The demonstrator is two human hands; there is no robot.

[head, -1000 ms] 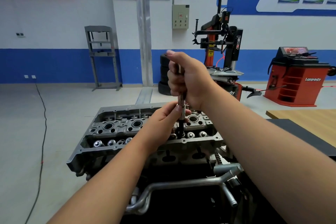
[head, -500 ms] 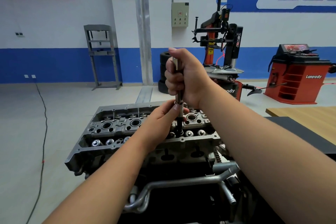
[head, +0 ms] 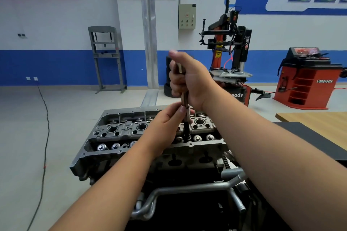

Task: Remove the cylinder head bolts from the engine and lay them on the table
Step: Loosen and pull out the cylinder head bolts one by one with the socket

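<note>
The right hand (head: pixel 189 78) is fisted round an upright tool (head: pixel 185 103); left hand (head: pixel 169 120) fingers pinch its shaft lower down. The bolt sits straight below, hidden in the head (head: pixel 131 133); surface (head: pixel 315 120) far right.

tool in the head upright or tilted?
Upright. The tool rises straight from the cylinder head; right hand grips its top, left hand pinches the shaft.

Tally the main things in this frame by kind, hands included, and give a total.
Hands: 2, left hand and right hand, both gripping the tool
Socket tool: 1
Cylinder head: 1
Tyre changer: 1
Wheel balancer: 1
Press frame: 1
Wooden table: 1
Total: 8
</note>
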